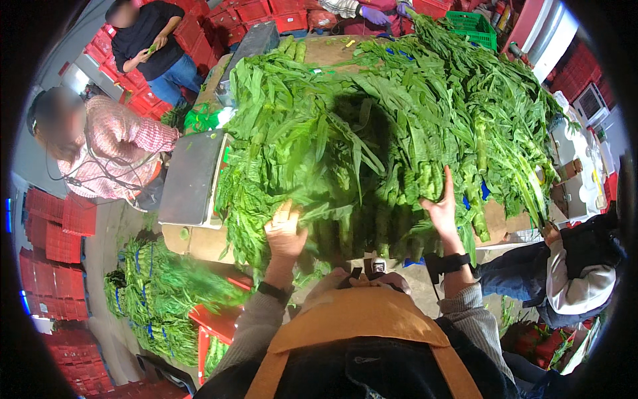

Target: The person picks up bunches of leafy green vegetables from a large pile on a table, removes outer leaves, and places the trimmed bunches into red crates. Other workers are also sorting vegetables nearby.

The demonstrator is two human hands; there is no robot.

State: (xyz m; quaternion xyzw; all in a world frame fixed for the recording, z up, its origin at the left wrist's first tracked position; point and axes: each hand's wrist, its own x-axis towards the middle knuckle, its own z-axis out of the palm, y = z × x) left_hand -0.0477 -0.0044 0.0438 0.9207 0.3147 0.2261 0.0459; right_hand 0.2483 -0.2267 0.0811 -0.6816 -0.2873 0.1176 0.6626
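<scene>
A thick pile of celtuce stalks with long green leaves (299,139) covers the table before me. My left hand (286,232) lies against the leaves near the front edge, its fingertips partly among them. At the right, my right hand (442,209) has thumb and index finger spread beside a celtuce bunch (427,182); its other fingers are hard to make out. Thick pale-green stems between my hands point toward me, in shadow. Further right lies a bare celtuce stem (479,219), apart from my right hand.
A dark flat-topped scale (192,177) sits at the table's left. Tied celtuce bundles (149,294) lie on the floor by a red crate (214,321). At right, a co-worker's hand (551,233) holds a stalk. Other people stand left and across. A green crate (471,29) sits at the back.
</scene>
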